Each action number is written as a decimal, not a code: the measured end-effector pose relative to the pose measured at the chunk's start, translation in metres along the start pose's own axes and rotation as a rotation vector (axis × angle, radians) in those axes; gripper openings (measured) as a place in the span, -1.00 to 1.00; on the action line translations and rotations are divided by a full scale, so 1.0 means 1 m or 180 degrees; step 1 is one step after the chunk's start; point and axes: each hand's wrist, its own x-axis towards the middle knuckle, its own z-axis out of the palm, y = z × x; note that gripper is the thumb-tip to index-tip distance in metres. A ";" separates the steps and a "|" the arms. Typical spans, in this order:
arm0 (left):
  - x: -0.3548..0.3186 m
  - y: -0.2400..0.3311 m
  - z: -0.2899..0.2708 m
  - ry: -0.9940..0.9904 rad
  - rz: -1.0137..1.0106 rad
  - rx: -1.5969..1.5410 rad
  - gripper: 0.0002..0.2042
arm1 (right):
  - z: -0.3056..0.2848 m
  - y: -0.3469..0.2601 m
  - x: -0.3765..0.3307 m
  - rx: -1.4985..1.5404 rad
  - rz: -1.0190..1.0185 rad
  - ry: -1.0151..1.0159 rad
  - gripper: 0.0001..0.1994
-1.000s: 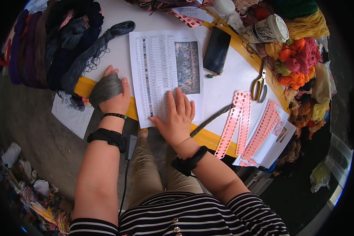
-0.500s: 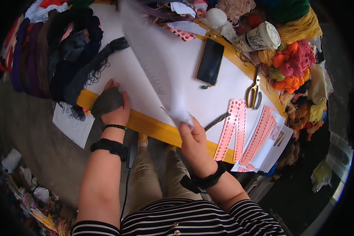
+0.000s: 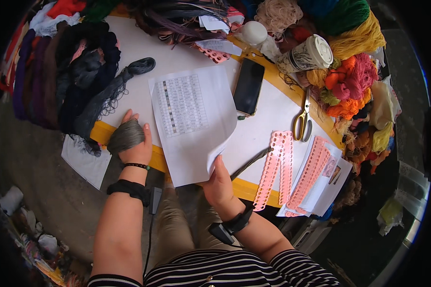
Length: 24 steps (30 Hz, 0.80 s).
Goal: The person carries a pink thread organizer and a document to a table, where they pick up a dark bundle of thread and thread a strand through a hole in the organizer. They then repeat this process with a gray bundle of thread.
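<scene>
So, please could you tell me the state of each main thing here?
Grey yarn: bunched over left hand's fingers.
Paper: lower right corner curled up, in right hand.
Phone: lying down, screen dark.
Scissors: lying unheld, apparently closed.
Cup: lid on, contents hidden.
Pink strips: lying unheld.
Dark skeins: heaped together.
</scene>
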 end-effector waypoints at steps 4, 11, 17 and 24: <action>0.002 0.006 -0.003 -0.0082 -0.0039 -0.0026 -0.59 | -0.011 0.001 -0.009 -0.0465 -0.0288 -0.0237 -0.38; 0.000 -0.002 0.000 -0.0008 0.0093 0.0186 -0.51 | -0.039 -0.012 -0.038 -0.1336 0.0484 0.0284 -0.40; 0.000 0.005 -0.005 -0.0069 0.0009 0.0167 -0.53 | 0.026 -0.046 -0.022 -0.5322 -0.2616 -0.0296 -0.62; 0.001 0.006 0.000 -0.0026 0.0038 0.0074 -0.53 | 0.014 -0.035 0.052 -0.6537 -0.2815 -0.0126 -0.31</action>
